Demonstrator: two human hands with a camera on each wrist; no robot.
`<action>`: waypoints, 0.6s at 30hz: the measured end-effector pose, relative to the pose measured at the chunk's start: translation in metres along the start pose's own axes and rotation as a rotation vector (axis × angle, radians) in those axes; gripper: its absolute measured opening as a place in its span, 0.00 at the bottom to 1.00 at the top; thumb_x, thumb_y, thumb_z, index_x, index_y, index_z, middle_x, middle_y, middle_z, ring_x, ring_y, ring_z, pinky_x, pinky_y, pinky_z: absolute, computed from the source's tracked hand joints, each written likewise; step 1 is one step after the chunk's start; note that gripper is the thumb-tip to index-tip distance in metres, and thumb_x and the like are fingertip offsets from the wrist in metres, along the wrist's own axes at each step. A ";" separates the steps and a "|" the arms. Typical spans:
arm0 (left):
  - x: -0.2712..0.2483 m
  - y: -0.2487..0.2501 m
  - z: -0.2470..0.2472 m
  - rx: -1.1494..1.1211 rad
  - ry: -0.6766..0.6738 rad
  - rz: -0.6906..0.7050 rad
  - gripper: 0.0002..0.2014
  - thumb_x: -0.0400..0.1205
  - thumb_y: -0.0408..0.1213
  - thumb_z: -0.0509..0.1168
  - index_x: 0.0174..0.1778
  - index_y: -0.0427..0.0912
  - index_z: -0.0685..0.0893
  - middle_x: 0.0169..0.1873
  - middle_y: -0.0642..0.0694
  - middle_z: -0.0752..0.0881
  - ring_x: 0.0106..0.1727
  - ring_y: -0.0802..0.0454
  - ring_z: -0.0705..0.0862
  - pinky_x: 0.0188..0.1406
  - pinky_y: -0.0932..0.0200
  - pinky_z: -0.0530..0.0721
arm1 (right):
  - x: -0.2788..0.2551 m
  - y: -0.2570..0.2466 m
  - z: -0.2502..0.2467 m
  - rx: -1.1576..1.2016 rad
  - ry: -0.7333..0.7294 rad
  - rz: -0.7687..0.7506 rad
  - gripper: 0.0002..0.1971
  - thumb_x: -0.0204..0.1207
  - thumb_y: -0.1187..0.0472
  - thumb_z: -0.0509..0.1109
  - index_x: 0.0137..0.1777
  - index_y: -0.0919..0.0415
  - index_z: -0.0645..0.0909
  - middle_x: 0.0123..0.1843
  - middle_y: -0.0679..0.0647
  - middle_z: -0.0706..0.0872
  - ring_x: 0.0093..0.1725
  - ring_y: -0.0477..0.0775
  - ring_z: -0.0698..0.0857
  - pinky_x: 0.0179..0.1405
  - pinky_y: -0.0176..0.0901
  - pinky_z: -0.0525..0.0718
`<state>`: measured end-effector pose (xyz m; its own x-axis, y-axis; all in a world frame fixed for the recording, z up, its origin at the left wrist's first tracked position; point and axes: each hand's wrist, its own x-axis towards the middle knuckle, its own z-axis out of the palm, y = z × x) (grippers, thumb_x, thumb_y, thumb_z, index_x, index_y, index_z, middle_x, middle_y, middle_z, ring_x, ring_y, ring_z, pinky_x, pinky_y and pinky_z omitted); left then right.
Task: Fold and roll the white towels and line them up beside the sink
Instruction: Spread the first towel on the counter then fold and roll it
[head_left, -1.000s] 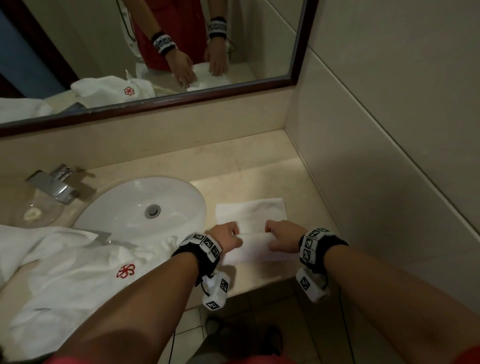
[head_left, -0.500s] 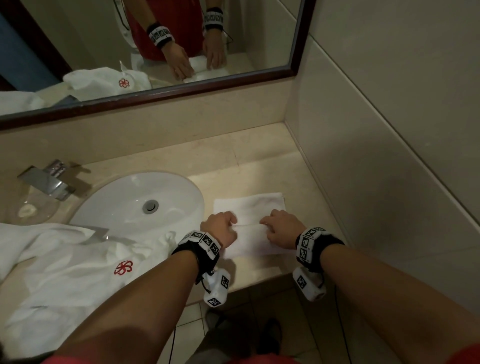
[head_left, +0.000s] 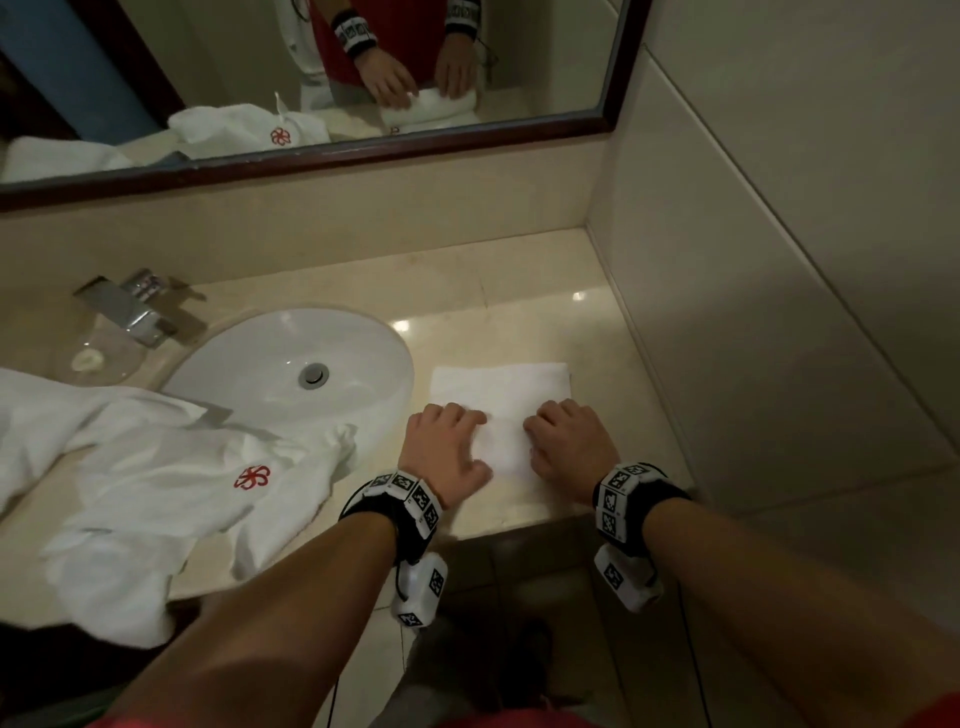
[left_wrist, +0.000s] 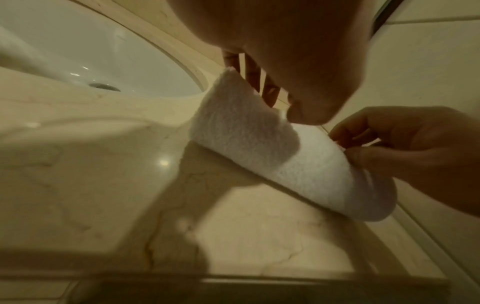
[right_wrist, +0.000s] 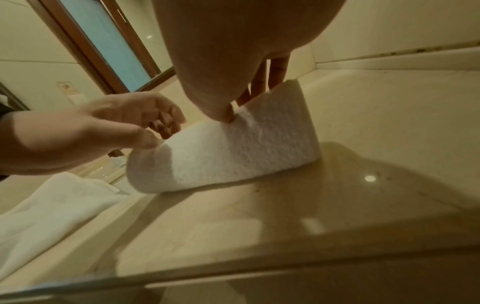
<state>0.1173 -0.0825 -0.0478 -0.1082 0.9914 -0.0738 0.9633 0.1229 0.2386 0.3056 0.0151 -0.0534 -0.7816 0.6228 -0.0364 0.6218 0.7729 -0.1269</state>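
A small white towel (head_left: 501, 397) lies on the beige counter right of the sink (head_left: 291, 374), its near part rolled up (left_wrist: 272, 148) (right_wrist: 226, 156) and its far part flat. My left hand (head_left: 449, 441) grips the roll's left end, fingers curled over it and thumb behind. My right hand (head_left: 569, 439) grips the right end the same way. A loose heap of white towels (head_left: 156, 478) with a red flower logo lies left of the sink's front.
The tiled wall (head_left: 779, 312) closes the counter on the right, close to the towel. A chrome tap (head_left: 137, 306) and a glass dish (head_left: 98, 356) stand at the back left. The mirror (head_left: 311, 78) runs above the backsplash. The counter's front edge (head_left: 519, 525) lies under my wrists.
Both hands have moved away from me along the towel, rolling it. The roll is thicker and the flat part beyond it shorter.
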 end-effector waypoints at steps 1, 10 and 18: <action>-0.005 0.001 0.001 0.023 -0.015 0.007 0.33 0.67 0.58 0.67 0.68 0.52 0.76 0.62 0.50 0.78 0.62 0.46 0.74 0.61 0.48 0.71 | -0.004 0.000 0.000 -0.002 -0.026 0.003 0.17 0.67 0.49 0.69 0.54 0.55 0.81 0.51 0.54 0.81 0.50 0.58 0.79 0.48 0.51 0.77; -0.010 0.007 0.027 0.163 0.076 -0.020 0.32 0.63 0.40 0.74 0.66 0.50 0.75 0.61 0.45 0.79 0.60 0.43 0.76 0.64 0.47 0.74 | -0.016 -0.003 0.013 -0.082 -0.135 0.022 0.38 0.67 0.52 0.74 0.77 0.54 0.64 0.72 0.56 0.71 0.70 0.61 0.71 0.72 0.55 0.69; -0.005 0.014 0.022 0.246 0.005 -0.045 0.30 0.67 0.42 0.73 0.65 0.50 0.74 0.59 0.46 0.79 0.58 0.42 0.76 0.60 0.47 0.73 | -0.017 -0.006 0.009 -0.086 -0.113 0.015 0.29 0.73 0.59 0.67 0.76 0.57 0.67 0.69 0.56 0.75 0.67 0.61 0.74 0.69 0.55 0.71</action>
<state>0.1371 -0.0872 -0.0652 -0.1525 0.9855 -0.0742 0.9883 0.1524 -0.0077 0.3141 -0.0013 -0.0609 -0.7701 0.6201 -0.1498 0.6314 0.7744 -0.0407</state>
